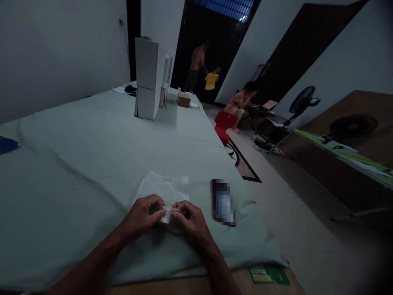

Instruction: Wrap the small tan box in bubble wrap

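Note:
Near the front of the cloth-covered table, my left hand (146, 211) and my right hand (190, 219) are close together. Both have thumbs and fingers pinched on a small whitish packet (166, 214) with shiny, clear-looking plastic. What it contains is hidden by my fingers. Just beyond and partly under my hands lies a bag of clear bubble wrap (162, 186), flat and wrinkled. A phone (223, 203) in a dark red case rests to the right of my right hand, its screen blurred out.
Pale green cloth (101, 155) covers the table. Tall white boxes (146, 78) and a small cardboard box (183, 99) stand farther back. A blue object (7, 144) lies at left. Beyond the right edge are a red chair (225, 123), a seated person (239, 100) and a fan (302, 99).

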Demonstrator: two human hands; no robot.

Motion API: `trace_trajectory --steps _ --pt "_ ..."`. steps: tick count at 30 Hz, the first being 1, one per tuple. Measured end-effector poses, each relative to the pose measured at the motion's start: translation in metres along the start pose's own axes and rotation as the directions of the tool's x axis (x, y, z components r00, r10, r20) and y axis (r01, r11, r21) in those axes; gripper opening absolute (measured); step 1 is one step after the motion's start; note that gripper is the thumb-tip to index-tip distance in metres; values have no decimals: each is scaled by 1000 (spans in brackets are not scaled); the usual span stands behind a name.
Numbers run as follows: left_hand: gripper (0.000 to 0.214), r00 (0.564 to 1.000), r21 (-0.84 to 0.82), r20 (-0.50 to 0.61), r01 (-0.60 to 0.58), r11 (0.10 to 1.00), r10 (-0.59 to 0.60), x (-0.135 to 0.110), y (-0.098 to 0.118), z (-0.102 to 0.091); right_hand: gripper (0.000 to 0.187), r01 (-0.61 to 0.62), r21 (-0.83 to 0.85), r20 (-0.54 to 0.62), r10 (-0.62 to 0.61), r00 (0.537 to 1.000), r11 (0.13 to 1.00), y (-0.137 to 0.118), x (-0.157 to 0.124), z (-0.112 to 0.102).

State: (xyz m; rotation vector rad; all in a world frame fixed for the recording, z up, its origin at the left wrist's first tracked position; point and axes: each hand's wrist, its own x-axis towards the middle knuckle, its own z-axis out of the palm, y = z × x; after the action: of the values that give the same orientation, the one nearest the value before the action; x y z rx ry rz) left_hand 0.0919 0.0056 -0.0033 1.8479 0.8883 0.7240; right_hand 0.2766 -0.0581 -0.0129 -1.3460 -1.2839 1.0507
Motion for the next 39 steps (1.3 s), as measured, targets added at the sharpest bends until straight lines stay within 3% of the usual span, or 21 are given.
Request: trace_trajectory --steps 9,15,24,30,39 --pt "8 1000 11 24 20 1000 -20 1 0 0 18 -13 -12 -13 13 1000 1000 2 2 1" --pt "9 1000 25 22 12 1000 -13 1 -3 1 15 87 -68 -43 -90 995 994 -2 2 2" --pt "13 999 30 14 48 998 -48 1 -5 4 17 23 9 -34 -23 999 1000 -3 3 2" --pt "11 997 70 -27 70 995 -68 2 -5 5 22 -48 -115 -105 36 994 992 2 5 -1" --pt "14 998 103 -49 47 994 -42 3 0 6 21 18 -327 -172 -78 982 945 -7 5 -15"
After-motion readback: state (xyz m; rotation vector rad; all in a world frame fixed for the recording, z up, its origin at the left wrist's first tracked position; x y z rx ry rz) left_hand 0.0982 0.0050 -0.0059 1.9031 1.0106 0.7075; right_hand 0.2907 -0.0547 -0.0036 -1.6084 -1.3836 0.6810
